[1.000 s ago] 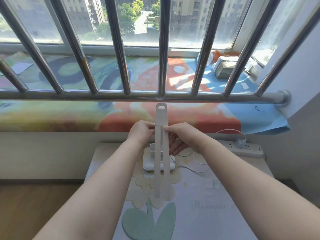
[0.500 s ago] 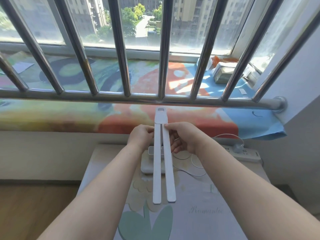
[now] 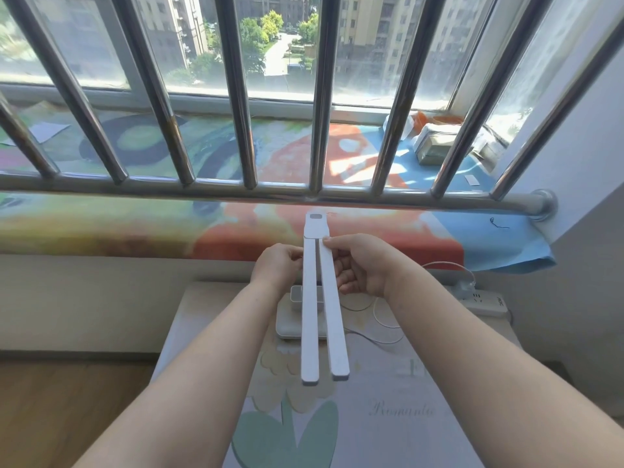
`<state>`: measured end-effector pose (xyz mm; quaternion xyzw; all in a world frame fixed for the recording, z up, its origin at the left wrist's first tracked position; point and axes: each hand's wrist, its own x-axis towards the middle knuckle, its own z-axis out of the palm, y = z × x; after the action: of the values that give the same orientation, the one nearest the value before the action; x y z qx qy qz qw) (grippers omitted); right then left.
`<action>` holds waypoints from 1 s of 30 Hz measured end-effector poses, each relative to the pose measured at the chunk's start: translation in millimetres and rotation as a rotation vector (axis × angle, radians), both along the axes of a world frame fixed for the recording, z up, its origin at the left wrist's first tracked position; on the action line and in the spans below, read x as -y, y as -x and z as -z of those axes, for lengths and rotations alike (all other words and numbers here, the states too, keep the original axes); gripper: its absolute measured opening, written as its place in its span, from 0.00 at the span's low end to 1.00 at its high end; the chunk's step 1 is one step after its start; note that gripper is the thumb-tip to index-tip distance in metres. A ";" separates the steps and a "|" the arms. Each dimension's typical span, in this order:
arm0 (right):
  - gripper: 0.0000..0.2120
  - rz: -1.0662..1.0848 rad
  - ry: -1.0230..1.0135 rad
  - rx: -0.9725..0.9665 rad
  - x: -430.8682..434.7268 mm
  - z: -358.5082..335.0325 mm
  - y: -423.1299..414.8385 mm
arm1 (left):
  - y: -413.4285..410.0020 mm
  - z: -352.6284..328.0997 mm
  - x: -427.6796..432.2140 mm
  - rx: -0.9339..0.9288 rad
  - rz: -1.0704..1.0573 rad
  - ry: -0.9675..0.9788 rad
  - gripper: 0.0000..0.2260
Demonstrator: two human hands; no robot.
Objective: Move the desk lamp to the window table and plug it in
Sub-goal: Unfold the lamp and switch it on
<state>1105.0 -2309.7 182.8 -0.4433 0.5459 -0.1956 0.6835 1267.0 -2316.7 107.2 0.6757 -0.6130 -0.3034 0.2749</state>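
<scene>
Desk lamp (image 3: 310, 319) stands on the window table (image 3: 422, 383) below the sill (image 3: 101, 228), left hand (image 3: 278, 265) curled round its left bar and right hand (image 3: 363, 265) pinching the right bar by the hinge (image 3: 315, 228), seemingly to steady and unfold it.

The desk lamp (image 3: 310, 315) is plain white, like its cord (image 3: 445, 264) and the power strip (image 3: 479, 300) right of the lamp. Under the lamp, the table cover (image 3: 422, 383) is pale grey with a cream flower, teal leaves and grey-green script. Behind the lamp, the sill cloth (image 3: 101, 224) swirls orange, blue, green and yellow.
</scene>
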 end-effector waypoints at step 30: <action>0.08 0.047 0.244 -0.433 -29.0 108.0 7.0 | -19.1 73.2 -26.8 0.272 0.082 -0.301 0.22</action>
<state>1098.0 -2280.7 74.8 -0.5416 0.6619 -0.1764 0.4873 1286.2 -2289.9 34.0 0.7184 -0.6192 -0.3084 0.0731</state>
